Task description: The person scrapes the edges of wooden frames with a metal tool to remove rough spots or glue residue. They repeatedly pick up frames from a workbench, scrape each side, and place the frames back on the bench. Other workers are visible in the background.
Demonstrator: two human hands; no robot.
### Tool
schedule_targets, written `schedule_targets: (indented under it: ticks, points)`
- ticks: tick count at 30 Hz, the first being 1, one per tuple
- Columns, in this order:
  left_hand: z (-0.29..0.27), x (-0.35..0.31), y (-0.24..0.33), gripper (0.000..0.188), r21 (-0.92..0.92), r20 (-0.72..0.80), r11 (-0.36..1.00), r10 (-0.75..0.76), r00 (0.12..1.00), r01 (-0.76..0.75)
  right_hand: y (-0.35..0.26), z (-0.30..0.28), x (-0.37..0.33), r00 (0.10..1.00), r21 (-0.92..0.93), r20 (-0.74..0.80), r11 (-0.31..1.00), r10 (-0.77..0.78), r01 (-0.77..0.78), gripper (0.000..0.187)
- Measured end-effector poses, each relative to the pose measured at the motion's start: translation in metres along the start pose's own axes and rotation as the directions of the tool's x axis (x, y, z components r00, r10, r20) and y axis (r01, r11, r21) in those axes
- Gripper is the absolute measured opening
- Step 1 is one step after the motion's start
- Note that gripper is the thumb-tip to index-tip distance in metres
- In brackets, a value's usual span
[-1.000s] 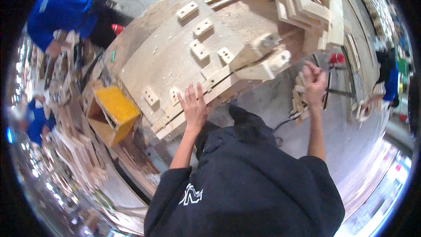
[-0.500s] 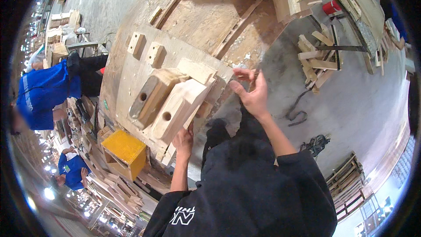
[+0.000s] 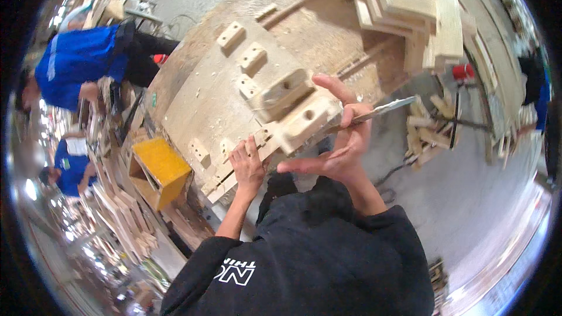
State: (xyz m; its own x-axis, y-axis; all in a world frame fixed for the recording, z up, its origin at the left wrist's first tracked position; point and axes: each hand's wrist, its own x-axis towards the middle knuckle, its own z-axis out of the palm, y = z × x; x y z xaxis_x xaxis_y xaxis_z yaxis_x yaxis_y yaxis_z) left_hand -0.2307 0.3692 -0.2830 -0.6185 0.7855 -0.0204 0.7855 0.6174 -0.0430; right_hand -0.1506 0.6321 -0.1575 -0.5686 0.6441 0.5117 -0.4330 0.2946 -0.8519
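My right hand (image 3: pixel 350 143) is at the right edge of a flat wooden board (image 3: pixel 187 111). Some fingers are curled around a thin flat-bladed tool (image 3: pixel 389 107), blade pointing right. Its thumb and index finger spread apart around a pale wood piece (image 3: pixel 306 118) with a round hole. Beside that piece, a darker, rounded wood piece (image 3: pixel 280 95) has a similar hole. My left hand (image 3: pixel 248 167) rests on the board's near edge, fingers extended over a small part there. Several small drilled blocks, one at the far left (image 3: pixel 230 35), stand on the board.
Angled wood frames (image 3: pixel 404 0) are stacked on the workbench's far right. A yellow box (image 3: pixel 161 161) stands at the left. Two people in blue work at the left, one nearer (image 3: pixel 82 67). Wood offcuts (image 3: pixel 430 129) and a red container (image 3: pixel 462 72) are beyond the right side.
The view has shifted. The two holed wood pieces are farther right along the board, uncovering small blocks. My left hand has come onto the board's edge; the blade in my right hand now shows.
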Motion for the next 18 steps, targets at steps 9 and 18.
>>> schedule_targets:
  ticks: [9,18]
  points:
    - [0.009,-0.005,0.003,0.095,-0.062,-0.144,0.995,-0.088,0.986,0.079,-0.014,0.021,0.012,0.997,-0.385,-0.013,0.921,-0.078,0.067,0.069]
    - [-0.001,-0.011,-0.001,0.097,-0.075,-0.169,0.994,-0.086,0.982,0.074,-0.013,0.016,0.008,0.998,-0.364,-0.069,0.931,-0.001,-0.024,0.070]
